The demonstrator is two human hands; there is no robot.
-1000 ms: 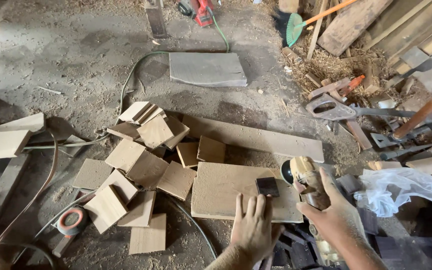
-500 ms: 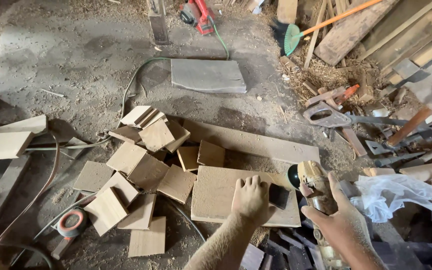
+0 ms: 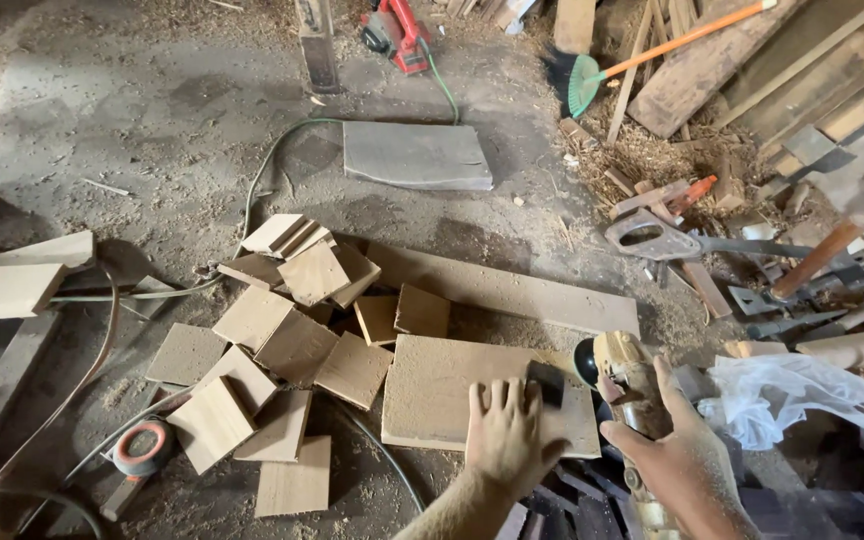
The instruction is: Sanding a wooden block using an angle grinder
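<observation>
Our left hand (image 3: 505,432) lies open and flat on the near right part of a wooden board (image 3: 452,392) on the floor, beside a small dark block (image 3: 546,382). Our right hand (image 3: 680,462) grips a dusty power tool (image 3: 630,372) just right of the board.

Soft, even daylight fills the scene — brightest on the grey floor (image 3: 132,110) at upper left, with a washed-out glare patch at the far right edge. Shadows stay faint and short under the wooden squares (image 3: 297,345). Focus holds sharp centrally — wide-angle distortion bends the edges.
</observation>
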